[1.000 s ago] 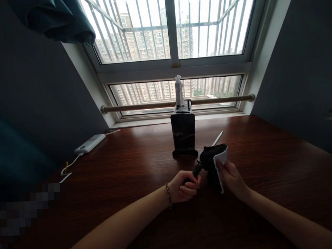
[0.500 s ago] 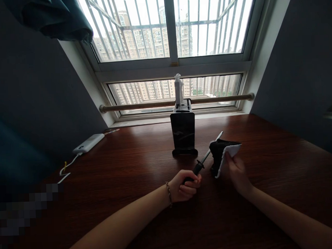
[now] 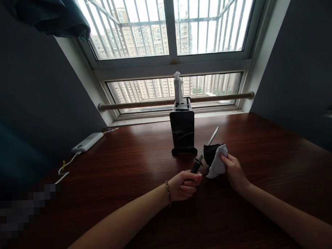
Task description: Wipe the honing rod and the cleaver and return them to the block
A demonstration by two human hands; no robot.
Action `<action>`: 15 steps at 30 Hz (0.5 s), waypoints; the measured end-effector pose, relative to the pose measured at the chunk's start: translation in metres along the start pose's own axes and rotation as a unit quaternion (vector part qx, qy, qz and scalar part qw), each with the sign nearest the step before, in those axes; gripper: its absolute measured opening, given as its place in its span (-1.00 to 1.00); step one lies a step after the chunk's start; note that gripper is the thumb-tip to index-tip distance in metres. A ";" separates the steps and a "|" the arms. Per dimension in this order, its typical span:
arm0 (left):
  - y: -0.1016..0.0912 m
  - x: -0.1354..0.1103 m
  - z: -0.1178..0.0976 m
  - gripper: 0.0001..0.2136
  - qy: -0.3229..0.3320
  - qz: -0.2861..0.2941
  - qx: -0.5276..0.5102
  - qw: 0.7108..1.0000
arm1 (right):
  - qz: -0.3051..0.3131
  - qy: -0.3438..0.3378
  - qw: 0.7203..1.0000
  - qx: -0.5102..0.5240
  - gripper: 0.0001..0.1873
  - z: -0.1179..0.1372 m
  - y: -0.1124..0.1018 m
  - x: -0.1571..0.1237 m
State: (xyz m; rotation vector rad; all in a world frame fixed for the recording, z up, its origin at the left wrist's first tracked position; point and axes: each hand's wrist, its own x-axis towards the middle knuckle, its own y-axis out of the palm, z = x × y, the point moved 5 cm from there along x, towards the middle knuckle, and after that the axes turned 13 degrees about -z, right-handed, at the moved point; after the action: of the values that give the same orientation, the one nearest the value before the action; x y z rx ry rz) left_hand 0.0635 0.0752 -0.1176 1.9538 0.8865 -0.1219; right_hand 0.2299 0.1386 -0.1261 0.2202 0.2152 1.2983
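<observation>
My left hand (image 3: 186, 184) is closed around the black handle of a honing steel (image 3: 213, 135), whose rod slants up and away to the right. A black-and-white cloth (image 3: 218, 164) is pinched in my right hand (image 3: 234, 171), white side partly facing me. The cloth lies against the lower rod just beyond the guard and hides part of it; the rod's tip shows past it. Behind both hands a black knife block (image 3: 182, 130) stands upright on the wooden table (image 3: 136, 147), with a white wrapped item (image 3: 178, 88) sticking up from its top.
A white power strip (image 3: 87, 142) with a white cable (image 3: 64, 172) lies at the table's left edge. Beyond the far edge are a barred window (image 3: 141, 34) and a horizontal rail (image 3: 143, 104). A dark blue curtain (image 3: 48, 16) hangs at the upper left.
My right hand has brought the cloth left along the rod toward the guard, and more of its white side shows. The steel has tilted slightly steeper; my left hand has kept its grip.
</observation>
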 end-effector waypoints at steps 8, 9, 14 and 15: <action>0.001 -0.001 -0.001 -0.95 0.018 -0.011 0.012 1.000 | -0.010 0.140 0.982 0.130 -0.82 -0.011 0.008 0.001; 0.001 0.000 0.000 -0.96 0.017 -0.008 0.013 1.000 | 0.050 0.153 0.978 0.129 -0.79 -0.010 0.016 -0.005; 0.000 0.000 0.002 -0.96 0.022 -0.003 0.039 0.999 | 0.167 0.162 0.965 0.118 -0.73 -0.004 0.031 -0.024; 0.000 0.000 0.002 -0.97 0.026 -0.005 0.047 0.999 | 0.172 0.162 0.965 0.116 -0.73 -0.003 0.032 -0.024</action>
State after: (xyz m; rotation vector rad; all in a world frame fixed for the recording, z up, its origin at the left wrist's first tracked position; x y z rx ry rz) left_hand 0.0641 0.0739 -0.1192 2.0483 0.9397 -0.1204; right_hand 0.1935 0.1232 -0.1192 0.2508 0.6336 1.6534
